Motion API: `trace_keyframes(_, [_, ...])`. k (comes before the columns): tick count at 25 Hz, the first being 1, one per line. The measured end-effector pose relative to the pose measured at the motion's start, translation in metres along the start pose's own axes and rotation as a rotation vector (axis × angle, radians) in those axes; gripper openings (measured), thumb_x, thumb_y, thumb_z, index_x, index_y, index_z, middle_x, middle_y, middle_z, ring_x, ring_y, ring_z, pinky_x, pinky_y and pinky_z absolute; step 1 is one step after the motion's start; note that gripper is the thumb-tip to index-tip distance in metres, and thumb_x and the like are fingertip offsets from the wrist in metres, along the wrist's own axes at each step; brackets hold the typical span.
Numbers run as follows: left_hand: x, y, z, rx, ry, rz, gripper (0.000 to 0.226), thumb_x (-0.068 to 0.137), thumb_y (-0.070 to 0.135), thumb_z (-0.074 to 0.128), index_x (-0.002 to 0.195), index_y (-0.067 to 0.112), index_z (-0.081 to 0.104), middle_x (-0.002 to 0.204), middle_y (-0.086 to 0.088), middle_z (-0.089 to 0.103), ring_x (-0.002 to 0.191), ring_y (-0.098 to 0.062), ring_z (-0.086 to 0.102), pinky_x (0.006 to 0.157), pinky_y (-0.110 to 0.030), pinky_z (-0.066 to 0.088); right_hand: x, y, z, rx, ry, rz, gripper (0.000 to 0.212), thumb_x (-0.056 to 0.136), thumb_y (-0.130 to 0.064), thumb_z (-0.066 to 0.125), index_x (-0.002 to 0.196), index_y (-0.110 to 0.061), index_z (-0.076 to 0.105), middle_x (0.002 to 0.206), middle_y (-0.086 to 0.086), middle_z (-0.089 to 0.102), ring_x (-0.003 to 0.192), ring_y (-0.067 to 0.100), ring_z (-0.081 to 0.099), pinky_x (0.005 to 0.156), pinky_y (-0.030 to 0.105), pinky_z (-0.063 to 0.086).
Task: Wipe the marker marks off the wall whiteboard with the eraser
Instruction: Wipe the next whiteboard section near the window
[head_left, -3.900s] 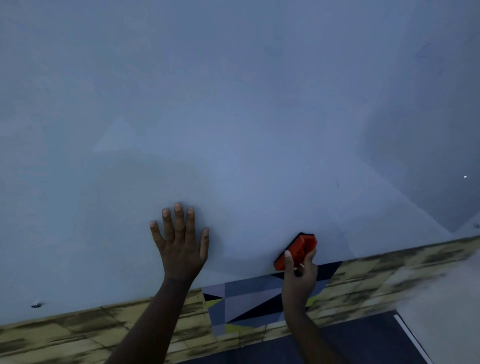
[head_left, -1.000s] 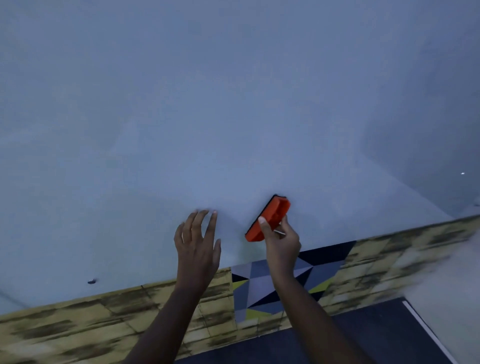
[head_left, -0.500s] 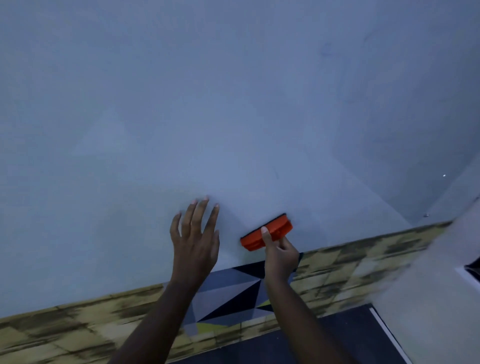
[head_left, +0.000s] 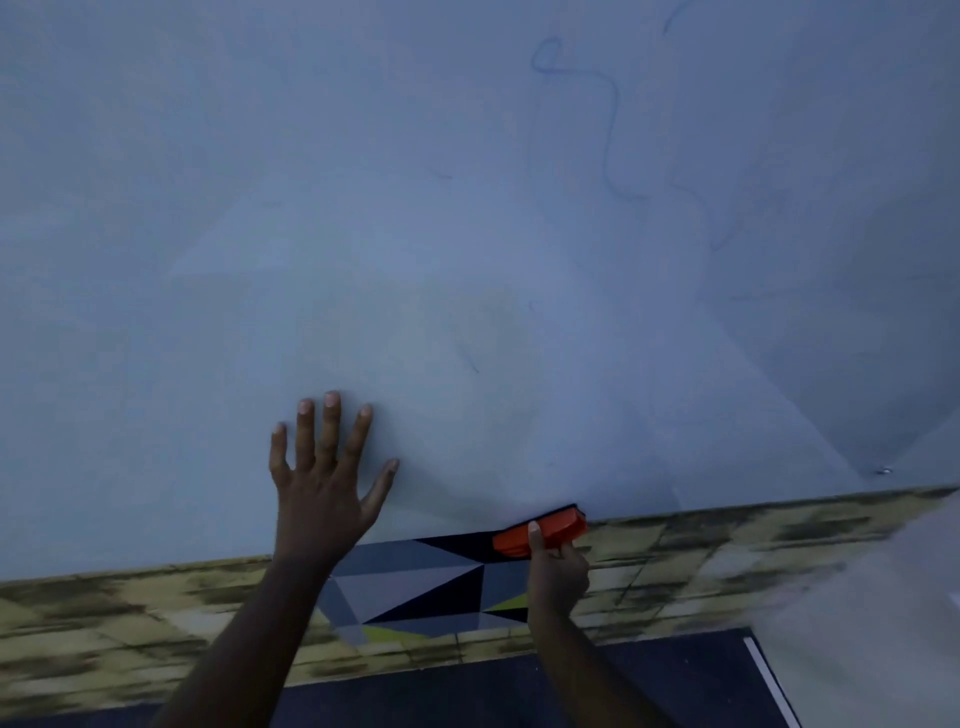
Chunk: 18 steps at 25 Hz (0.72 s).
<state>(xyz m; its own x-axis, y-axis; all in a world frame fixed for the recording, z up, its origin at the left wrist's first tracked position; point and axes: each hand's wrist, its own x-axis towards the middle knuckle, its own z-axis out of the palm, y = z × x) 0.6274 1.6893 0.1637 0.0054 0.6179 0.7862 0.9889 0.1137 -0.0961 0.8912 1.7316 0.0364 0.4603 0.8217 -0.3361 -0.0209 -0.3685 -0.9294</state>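
the eraser (head_left: 540, 531) has slid down to the whiteboard's (head_left: 467, 234) bottom edge.

Our left hand (head_left: 324, 488) presses flat on the whiteboard (head_left: 363, 208); our right hand (head_left: 558, 569) grips the orange eraser (head_left: 540, 532) at its bottom edge, faint marker marks (head_left: 613, 130) above it.

Pale wall whiteboard (head_left: 415, 234) fills upper view. Left hand (head_left: 324, 480) flat on board, low centre. Right hand (head_left: 558, 569) to its right, gripping orange block eraser (head_left: 540, 532) at board's bottom edge. Faint blue marker squiggle (head_left: 613, 130) upper right. Mottled yellow tile band (head_left: 130, 613) below board.
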Motion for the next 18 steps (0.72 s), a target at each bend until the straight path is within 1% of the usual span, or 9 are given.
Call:
trace_keyframes(2, [-0.001,-0.005,0.003,0.027,-0.009,0.023,0.087,0.103,0.062,0.053,0.171,0.02,0.018,0.179,-0.012,0.002,0.165,-0.036,0.005,0.131,-0.058,0.007,-0.002,0.002,0.002,-0.017,0.015,-0.03,0.039,0.088,-0.033,0.08,0.065,-0.007,0.062,0.064,0.006,0.061,0.069,0.03,0.062,0.054,0.025,0.032])
trace_keyframes(3, [-0.001,-0.004,0.003,0.032,-0.01,0.028,0.088,0.103,0.063,0.052,0.171,0.02,0.016,0.179,-0.011,-0.001,0.165,-0.035,0.003,0.131,-0.057,0.005,-0.004,0.001,0.003,0.0,0.024,-0.035,0.035,0.088,-0.031,0.08,0.069,-0.005,0.065,0.068,0.008,0.062,0.071,0.031,0.063,0.055,0.024,0.033])
trace_keyframes(5, [0.0,-0.004,0.004,0.033,-0.003,0.039,0.09,0.102,0.064,0.052,0.171,0.022,0.014,0.179,-0.01,-0.003,0.166,-0.033,-0.001,0.132,-0.055,0.003,-0.004,-0.004,0.005,0.044,0.084,-0.044,0.028,0.09,-0.026,0.078,0.089,0.001,0.073,0.086,0.014,0.066,0.079,0.034,0.066,0.061,0.028,0.041])
trace_keyframes(9, [0.003,-0.003,0.004,0.029,0.011,0.056,0.096,0.1,0.064,0.056,0.172,0.021,0.009,0.179,-0.01,-0.007,0.165,-0.033,-0.004,0.131,-0.057,0.002,-0.002,-0.052,-0.006,0.102,0.238,-0.139,0.037,0.095,-0.029,0.073,0.111,0.004,0.07,0.11,0.021,0.055,0.087,0.03,0.061,0.075,0.034,0.047])
trace_keyframes(10, [0.003,0.0,0.005,0.021,0.018,0.055,0.097,0.099,0.064,0.056,0.172,0.021,0.008,0.179,-0.01,-0.007,0.165,-0.034,-0.005,0.131,-0.058,0.002,-0.002,-0.067,-0.009,0.131,0.269,-0.206,0.04,0.094,-0.03,0.073,0.113,0.005,0.069,0.109,0.02,0.053,0.085,0.029,0.06,0.075,0.035,0.05])
trace_keyframes(12, [0.002,0.007,0.006,-0.017,0.015,0.028,0.1,0.098,0.065,0.058,0.172,0.02,0.007,0.179,-0.011,-0.007,0.165,-0.035,-0.006,0.131,-0.061,0.001,-0.015,-0.094,-0.008,0.17,0.279,-0.388,0.048,0.093,-0.039,0.074,0.111,0.005,0.069,0.104,0.011,0.05,0.078,0.014,0.057,0.072,0.038,0.055])
trace_keyframes(14, [0.001,0.015,0.006,-0.063,0.019,-0.005,0.103,0.095,0.062,0.063,0.172,0.019,0.009,0.179,-0.012,-0.005,0.165,-0.037,-0.004,0.13,-0.063,0.002,-0.045,-0.111,0.003,0.115,0.19,-0.632,0.052,0.091,-0.047,0.072,0.114,0.0,0.067,0.103,0.001,0.047,0.082,0.003,0.055,0.07,0.031,0.057])
trace_keyframes(16, [0.003,0.023,0.003,-0.123,0.029,-0.043,0.101,0.093,0.055,0.069,0.17,0.019,0.015,0.179,-0.011,0.0,0.165,-0.037,0.0,0.129,-0.064,0.006,-0.07,-0.113,0.019,-0.095,0.087,-0.917,0.051,0.092,-0.045,0.072,0.122,-0.004,0.066,0.105,-0.002,0.046,0.089,0.006,0.051,0.073,0.025,0.053])
trace_keyframes(18, [0.005,0.027,-0.004,-0.176,0.052,-0.089,0.089,0.093,0.046,0.072,0.166,0.02,0.028,0.177,-0.011,0.01,0.164,-0.036,0.008,0.127,-0.065,0.015,-0.078,-0.11,0.026,-0.287,0.076,-1.094,0.056,0.093,-0.045,0.072,0.129,-0.002,0.066,0.103,0.0,0.046,0.09,0.016,0.051,0.073,0.027,0.048])
